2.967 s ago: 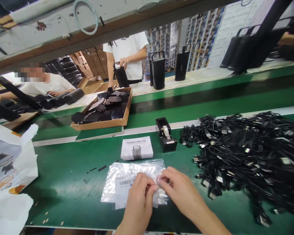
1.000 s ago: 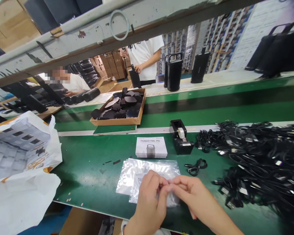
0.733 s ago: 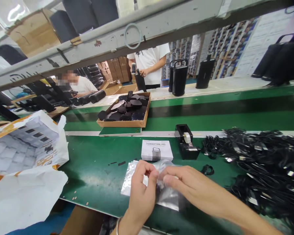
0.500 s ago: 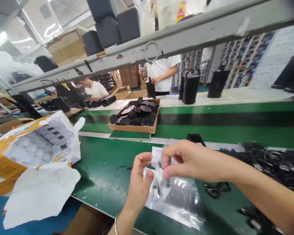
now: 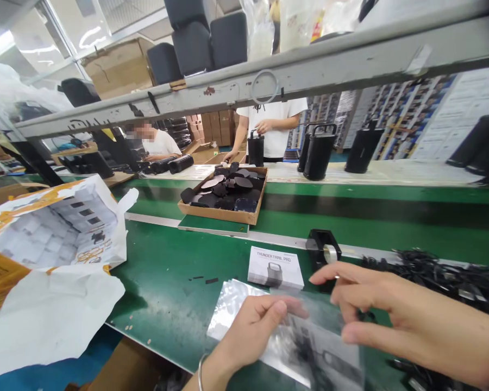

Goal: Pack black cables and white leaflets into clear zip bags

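My left hand (image 5: 261, 328) is closed on a clear plastic bag (image 5: 342, 339), thumb laid over the fingers. Through the film show a grey-and-white printed leaflet and a dark cable (image 5: 303, 347), both blurred. My right hand (image 5: 375, 304) is at the bag's right side with its fingers apart, holding nothing I can see. Its index finger points at a black tape dispenser (image 5: 315, 247) with a roll of tape. A stack of "THUNDERTRAIL PRO" booklets (image 5: 275, 266) lies just beyond the left hand. Under that hand are more clear bags (image 5: 224, 312), flat on the green surface.
Black cables (image 5: 424, 277) are heaped at the right. A cardboard tray (image 5: 215, 215) of dark flat pieces sits ahead. At the left stands a torn-open package (image 5: 110, 217) with white boxes. A shelf beam (image 5: 228, 89) crosses above; a person (image 5: 269, 117) handles a black speaker (image 5: 256, 149) opposite.
My hands have drawn apart; the right moved right, towards the tape dispenser, and the left came lower. The booklet stack has come into plain view. The person opposite has stretched an arm down.
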`<state>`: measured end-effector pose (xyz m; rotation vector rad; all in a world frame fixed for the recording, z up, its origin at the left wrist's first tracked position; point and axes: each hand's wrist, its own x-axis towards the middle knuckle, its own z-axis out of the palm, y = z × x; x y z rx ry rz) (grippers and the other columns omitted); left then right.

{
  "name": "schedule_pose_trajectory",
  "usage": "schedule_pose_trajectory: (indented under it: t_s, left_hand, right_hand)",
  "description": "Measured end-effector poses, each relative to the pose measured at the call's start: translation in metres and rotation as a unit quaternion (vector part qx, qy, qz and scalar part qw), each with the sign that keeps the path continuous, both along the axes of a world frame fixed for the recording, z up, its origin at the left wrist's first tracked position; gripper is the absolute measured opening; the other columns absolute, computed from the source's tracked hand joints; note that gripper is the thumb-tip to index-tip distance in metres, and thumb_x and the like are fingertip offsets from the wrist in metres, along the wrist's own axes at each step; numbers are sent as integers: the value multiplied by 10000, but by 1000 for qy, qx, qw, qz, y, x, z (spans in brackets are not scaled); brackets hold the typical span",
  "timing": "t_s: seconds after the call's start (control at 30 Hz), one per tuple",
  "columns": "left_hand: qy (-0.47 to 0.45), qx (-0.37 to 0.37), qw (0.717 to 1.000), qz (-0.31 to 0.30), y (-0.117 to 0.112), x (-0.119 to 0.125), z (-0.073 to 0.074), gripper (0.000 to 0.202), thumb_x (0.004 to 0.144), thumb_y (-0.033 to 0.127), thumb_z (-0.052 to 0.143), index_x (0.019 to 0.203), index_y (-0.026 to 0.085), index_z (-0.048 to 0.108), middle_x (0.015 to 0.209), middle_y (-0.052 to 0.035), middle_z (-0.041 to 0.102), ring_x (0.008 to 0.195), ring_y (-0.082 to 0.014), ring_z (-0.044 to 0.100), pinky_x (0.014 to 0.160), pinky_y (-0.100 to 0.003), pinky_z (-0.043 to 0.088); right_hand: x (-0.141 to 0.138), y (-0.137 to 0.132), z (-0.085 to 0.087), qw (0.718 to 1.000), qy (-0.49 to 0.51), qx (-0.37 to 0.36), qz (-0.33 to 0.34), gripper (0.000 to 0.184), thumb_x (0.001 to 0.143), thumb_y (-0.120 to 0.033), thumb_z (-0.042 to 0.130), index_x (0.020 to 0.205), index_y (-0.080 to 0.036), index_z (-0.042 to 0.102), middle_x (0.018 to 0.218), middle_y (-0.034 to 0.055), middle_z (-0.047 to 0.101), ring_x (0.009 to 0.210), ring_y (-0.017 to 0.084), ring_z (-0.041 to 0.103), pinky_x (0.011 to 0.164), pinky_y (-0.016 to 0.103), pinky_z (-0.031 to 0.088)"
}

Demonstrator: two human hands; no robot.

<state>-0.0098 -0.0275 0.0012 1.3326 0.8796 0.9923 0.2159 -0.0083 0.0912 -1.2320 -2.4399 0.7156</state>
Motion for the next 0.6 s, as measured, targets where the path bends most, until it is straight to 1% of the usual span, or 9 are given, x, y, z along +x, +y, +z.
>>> schedule_pose_trajectory:
  t_s: [0.1,0.17,0.23,0.3,0.37,0.4,0.47,0.5,0.6]
  left_hand:
    - [54,93,992,62,-1,1,1,291,907,366,502,946,202,738,979,-81,715,928,-216,626,839,-303,448]
    - [65,135,981,123,1,3,1,221,875,317,558,856,199,745,880,-67,705,838,-197,626,773,-281,460]
    - [57,136,974,174,4,5,-1,160,831,288,617,777,194,736,774,-48,687,756,-182,616,715,-267,463]
    - [41,115,971,207,7,8,-4,117,785,273,666,723,189,720,726,-35,674,737,-178,614,711,-264,464]
    - [7,84,973,217,10,9,-6,89,740,273,710,770,190,709,741,-31,680,750,-180,626,727,-268,473]
    - [-14,65,976,208,11,10,-7,172,700,269,745,849,195,702,793,-34,692,778,-187,636,743,-274,480]
    - [-42,20,984,172,14,10,-9,393,617,244,801,984,201,669,894,-47,708,826,-205,649,763,-288,494]
    - [-36,-2,988,151,15,10,-11,407,605,238,805,985,192,668,898,-54,713,822,-211,654,755,-291,500]
    - [31,-14,991,133,16,9,-15,141,743,289,692,796,158,700,760,-60,719,734,-198,652,699,-282,495]
  right_hand:
    - [7,-3,-27,999,-7,-45,-11,227,841,-421,542,686,-268,606,988,-9,663,791,175,628,681,257,499]
    - [7,-6,-44,995,56,-29,-81,151,826,-416,551,822,-282,619,876,3,669,723,178,614,643,265,500]
    - [3,-10,-60,978,132,-5,-160,338,762,-405,621,1074,-283,579,871,12,671,710,185,610,651,276,511]
    - [-4,-13,-72,963,175,-11,-203,516,699,-378,675,1181,-259,537,905,24,680,746,197,618,689,285,518]
    - [-11,-14,-78,963,172,-53,-199,321,732,-403,634,1012,-245,641,861,24,695,746,204,626,670,276,514]
    - [-14,-14,-78,963,171,-71,-198,238,767,-434,586,874,-240,675,806,20,698,723,203,629,647,268,508]
    - [-18,-12,-77,956,186,-89,-209,337,809,-500,501,696,-235,676,698,13,689,662,198,627,608,257,500]
    - [-19,-11,-77,951,199,-90,-219,365,805,-522,491,677,-235,678,679,10,688,651,198,628,601,253,499]
    - [-18,-7,-79,944,213,-83,-238,391,787,-552,495,662,-230,677,699,16,700,655,204,631,572,244,497]
